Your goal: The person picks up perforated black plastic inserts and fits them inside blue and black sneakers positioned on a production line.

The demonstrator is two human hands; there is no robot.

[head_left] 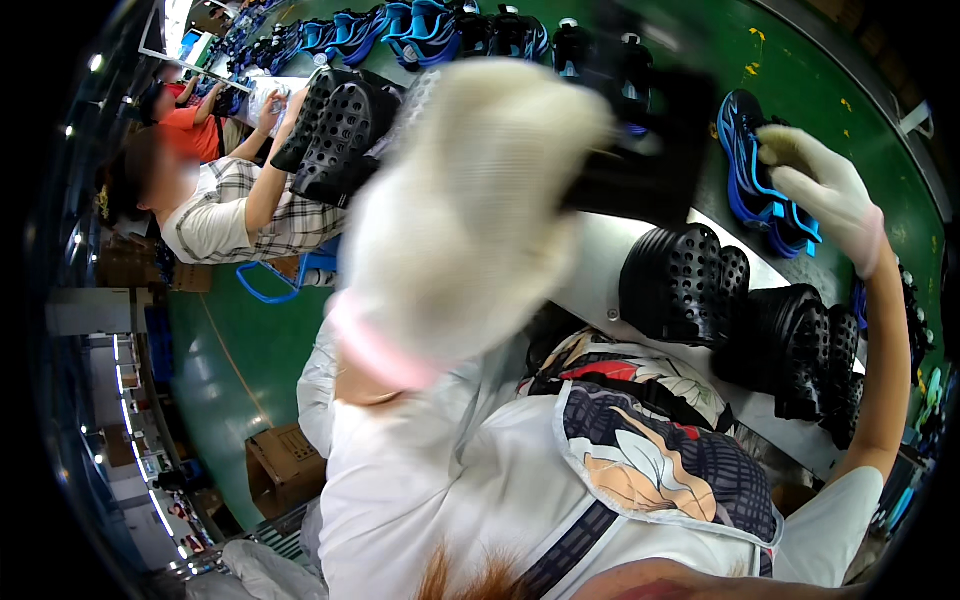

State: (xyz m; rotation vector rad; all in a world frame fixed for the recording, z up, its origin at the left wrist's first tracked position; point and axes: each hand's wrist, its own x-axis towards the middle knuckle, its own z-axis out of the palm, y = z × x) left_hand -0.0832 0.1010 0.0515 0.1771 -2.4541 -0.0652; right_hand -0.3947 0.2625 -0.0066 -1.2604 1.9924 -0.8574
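My left hand point(465, 215), in a white knit glove with a pink cuff, is raised close in front of me and smeared by motion. Against its fingers is a blurred black object point(650, 130); its kind cannot be made out. Out to the right, my right hand point(825, 185), gloved the same way, has its bent fingers and thumb at the upper edge of a black-and-blue sneaker point(738, 150). That sneaker rests on a green surface point(700, 35), with another blue-trimmed shoe point(795, 230) touching it on the near side.
Black perforated shoe-shaped forms point(690, 285) stand on a metal ledge point(600, 260) before me, with more forms point(800, 345) farther right. A row of sneakers point(420, 35) runs along the far side. A co-worker point(250, 205) sits at left beside black forms point(345, 125). A cardboard box point(285, 460) lies at lower left.
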